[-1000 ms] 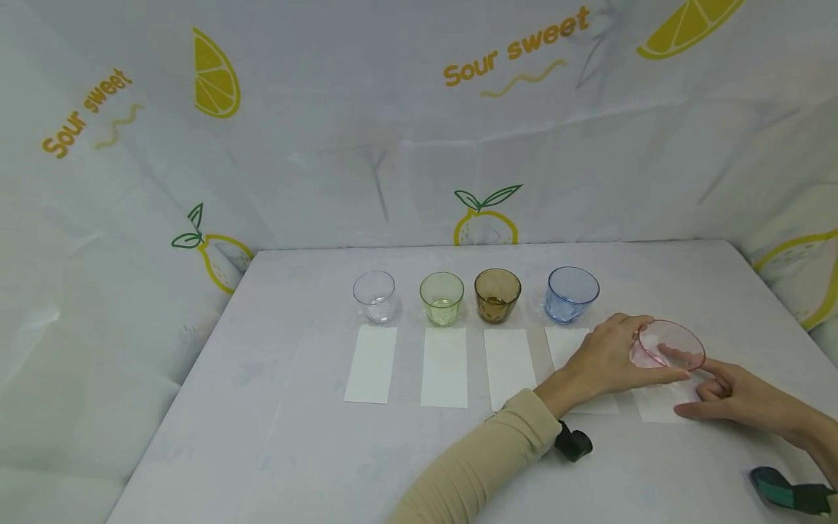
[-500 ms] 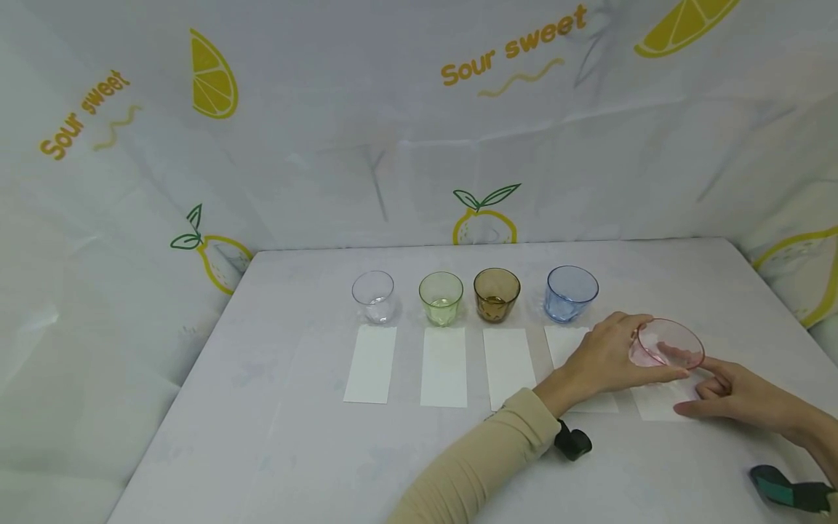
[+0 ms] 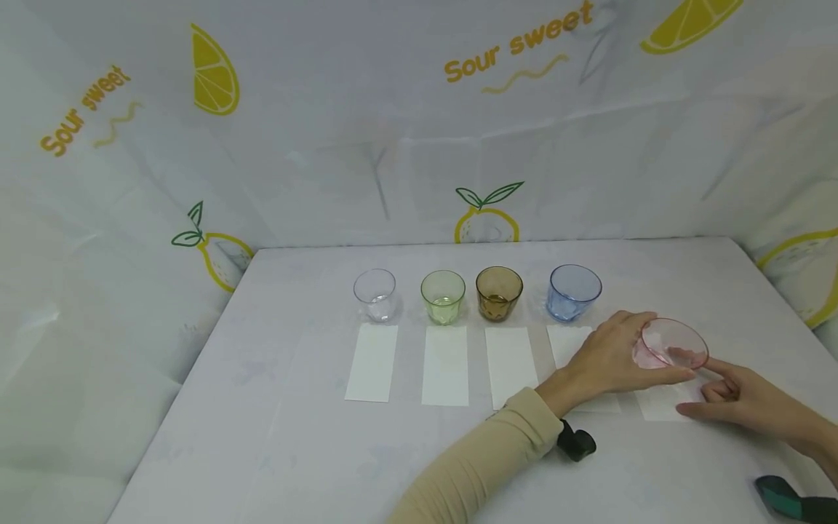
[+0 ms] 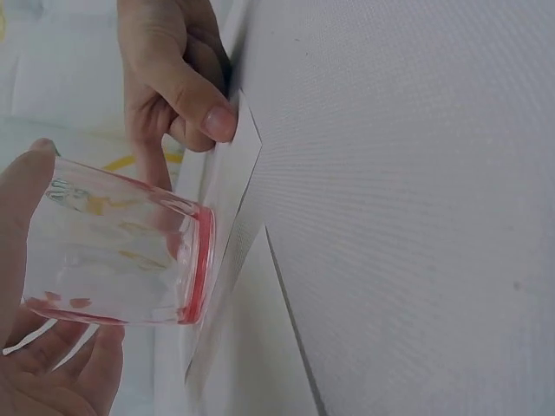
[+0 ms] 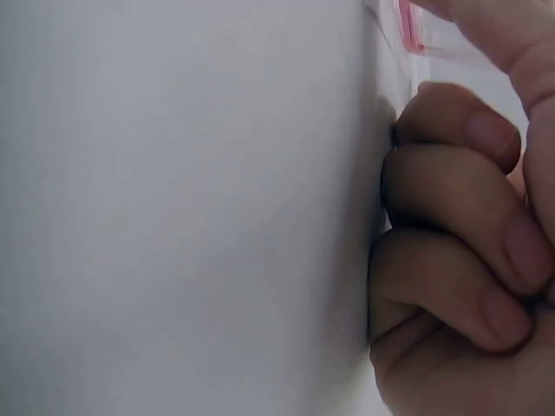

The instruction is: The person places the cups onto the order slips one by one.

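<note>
My left hand grips a clear pink glass tumbler at the right, thumb on the near side and fingers round the far side. In the left wrist view the red-tinted base of the tumbler is right at a white paper card. From the right comes my right hand, its index finger stretched to the tumbler's side and its thumb straight over the card. Its other fingers are folded towards the palm, knuckles down at the tabletop. The tumbler's far side is partly hidden by my left hand.
Behind stand a colourless glass, a green glass, a brown glass and a blue glass. Several white cards lie in a row in front, such as the leftmost card. A printed cloth backs the white table.
The whole head view has shifted by a few pixels. Both hands and the pink tumbler keep their places against the table.
</note>
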Demonstrator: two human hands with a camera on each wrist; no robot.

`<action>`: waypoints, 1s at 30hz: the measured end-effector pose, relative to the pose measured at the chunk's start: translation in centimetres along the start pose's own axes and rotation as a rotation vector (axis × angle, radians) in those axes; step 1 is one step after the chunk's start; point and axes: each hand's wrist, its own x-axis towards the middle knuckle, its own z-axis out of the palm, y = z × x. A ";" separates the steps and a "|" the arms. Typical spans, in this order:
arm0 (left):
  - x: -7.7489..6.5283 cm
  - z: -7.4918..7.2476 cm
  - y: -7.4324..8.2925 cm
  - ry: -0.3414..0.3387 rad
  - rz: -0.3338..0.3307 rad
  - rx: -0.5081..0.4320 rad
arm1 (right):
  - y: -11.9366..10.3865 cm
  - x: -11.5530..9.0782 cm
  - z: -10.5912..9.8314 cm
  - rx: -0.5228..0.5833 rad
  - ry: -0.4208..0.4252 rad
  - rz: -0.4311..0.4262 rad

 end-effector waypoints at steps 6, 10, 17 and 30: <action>-0.2 -0.4 0.5 -0.001 -0.029 0.036 | -0.7 -0.6 0.6 -0.072 0.117 0.015; -0.1 -1.4 0.9 -0.001 -0.019 0.054 | -0.8 -1.4 0.8 -0.089 0.151 0.055; 0.0 -3.8 0.7 -0.016 0.007 0.055 | -1.7 -2.1 0.1 -0.081 0.239 0.016; -0.1 -7.3 -0.6 0.016 0.058 0.060 | -5.8 -2.2 -0.1 -0.043 0.366 -0.081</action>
